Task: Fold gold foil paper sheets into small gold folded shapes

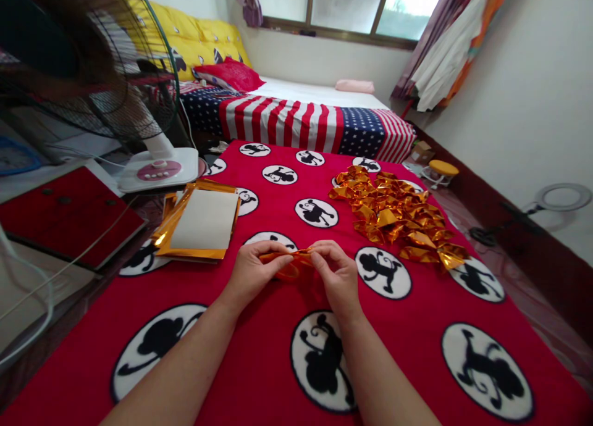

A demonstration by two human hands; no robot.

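Gold foil glints between two bare hands, dead centre over the red cloth (269, 309), and both are busy with it! Left hand (259, 267) comes in from seven o'clock, thumb and index finger pinched firmly on one end of the foil piece (302, 252). Right hand (334, 268) answers from five o'clock, thumb against fingers, clamped on the other end. So it's a grip at each side, fingertips close together, the foil bunched narrow in the middle with a loose curve of it dipping below the left thumb.

Look out from the hands to two o'clock: a heap of crumpled foil pieces (393, 213), shiny and overlapping, its nearest one lying almost at three. Swing over to ten o'clock and it's a flat stack of foil sheets (204, 222), pale panel up top, gold edges poking out around it, a little untidy.

Underneath, white circles with black monkey-like figures dot the cloth. Farther out at ten, beyond the stack, stands an electric fan (156, 145), its blades a blur behind the wire guard. Straight up at twelve, past the cloth's far edge, runs a bed (301, 96) draped in stars and stripes, and away at two, down on the floor, sits a yellow-topped stool (443, 168).
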